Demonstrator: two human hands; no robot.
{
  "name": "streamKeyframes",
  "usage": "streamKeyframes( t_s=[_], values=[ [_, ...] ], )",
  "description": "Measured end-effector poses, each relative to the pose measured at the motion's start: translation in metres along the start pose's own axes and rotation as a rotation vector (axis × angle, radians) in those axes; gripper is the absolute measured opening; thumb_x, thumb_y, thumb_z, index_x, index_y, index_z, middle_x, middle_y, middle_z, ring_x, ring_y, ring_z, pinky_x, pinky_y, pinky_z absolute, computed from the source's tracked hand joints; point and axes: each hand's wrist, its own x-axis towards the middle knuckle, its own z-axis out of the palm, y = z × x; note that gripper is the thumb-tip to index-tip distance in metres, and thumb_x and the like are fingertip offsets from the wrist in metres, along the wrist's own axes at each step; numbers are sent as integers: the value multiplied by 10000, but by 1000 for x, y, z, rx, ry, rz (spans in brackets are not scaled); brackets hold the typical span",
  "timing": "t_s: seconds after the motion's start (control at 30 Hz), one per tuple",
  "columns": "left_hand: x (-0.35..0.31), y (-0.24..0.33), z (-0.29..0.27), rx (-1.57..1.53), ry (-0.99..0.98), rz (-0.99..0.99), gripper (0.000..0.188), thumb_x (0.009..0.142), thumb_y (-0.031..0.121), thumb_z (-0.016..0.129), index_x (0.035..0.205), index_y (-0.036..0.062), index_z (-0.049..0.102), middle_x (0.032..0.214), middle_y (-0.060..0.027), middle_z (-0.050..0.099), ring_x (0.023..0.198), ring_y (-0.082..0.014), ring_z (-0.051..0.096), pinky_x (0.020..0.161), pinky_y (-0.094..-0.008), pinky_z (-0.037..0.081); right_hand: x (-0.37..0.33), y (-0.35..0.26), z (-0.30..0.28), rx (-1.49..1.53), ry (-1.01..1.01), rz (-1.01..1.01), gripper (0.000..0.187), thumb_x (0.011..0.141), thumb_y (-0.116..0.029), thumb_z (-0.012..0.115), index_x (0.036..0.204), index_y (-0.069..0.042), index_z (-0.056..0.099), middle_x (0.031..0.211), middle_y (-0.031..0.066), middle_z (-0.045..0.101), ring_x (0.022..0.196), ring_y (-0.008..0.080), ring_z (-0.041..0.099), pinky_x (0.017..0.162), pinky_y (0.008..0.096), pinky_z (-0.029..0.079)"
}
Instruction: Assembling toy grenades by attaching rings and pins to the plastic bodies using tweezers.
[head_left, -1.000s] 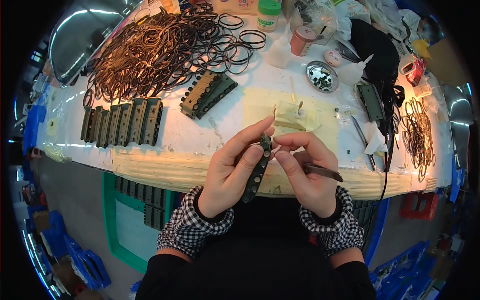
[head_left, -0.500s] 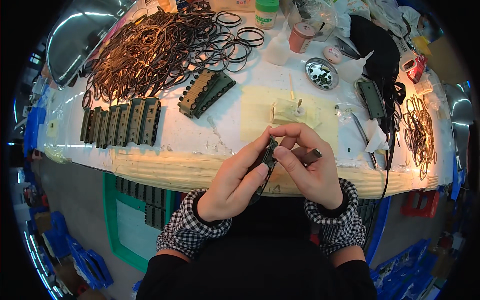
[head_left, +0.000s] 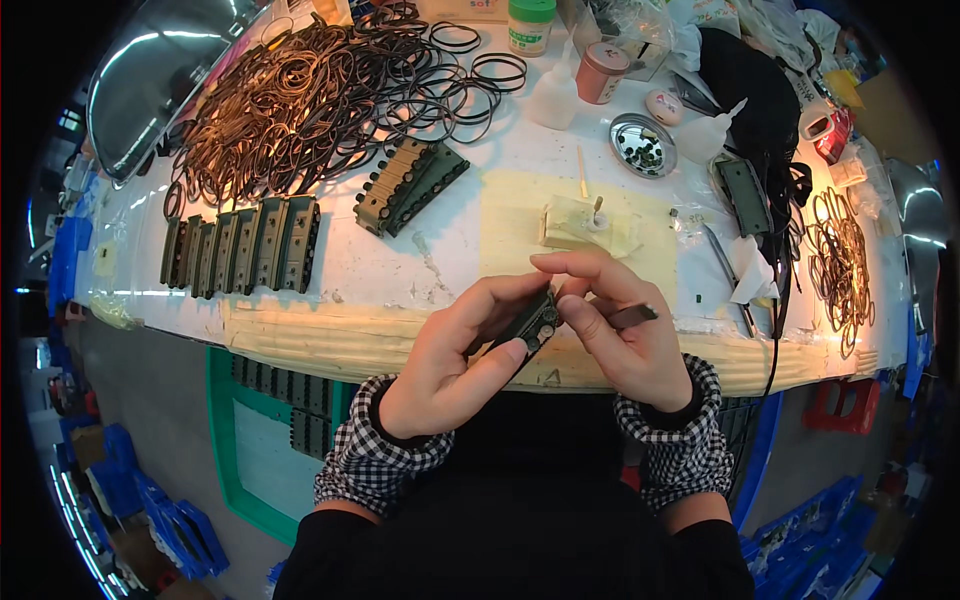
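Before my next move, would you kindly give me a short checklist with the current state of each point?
1. Left hand gripping the green wheeled part: ok.
2. Dark flat tool kept in the right hand: ok, its end sticks out to the right.
3. Small piece pinched in the right hand: cannot tell, the fingers would hide it.
4. Silver dish level, with dark bits inside: ok.
5. No stray bits on the table: not ok, a small dark piece lies right of the hands.
6. Row of green parts clear of both hands: ok.
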Motion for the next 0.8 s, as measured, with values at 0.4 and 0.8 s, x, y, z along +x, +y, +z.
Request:
streamKeyframes(
  t_s=[0.4,0.8],
  values=[
    [-1,13,-12,289,4,-13,144,869,12,541,987,-40,605,1038,-133,649,968,-176,616,933,-341,452,-3,-3,-13,-72,-159,52,65,897,-28,585,945,10,607,707,-2,567,622,18,473,536,179,375],
    [2,7,8,674,300,199,127,780,61,707,892,10,675,831,-82,647,779,-182,604,734,-319,486,-1,1,-10,-164,-59,18,88,901,-60,599,961,3,612,720,13,584,629,57,506,579,206,411]
  ],
)
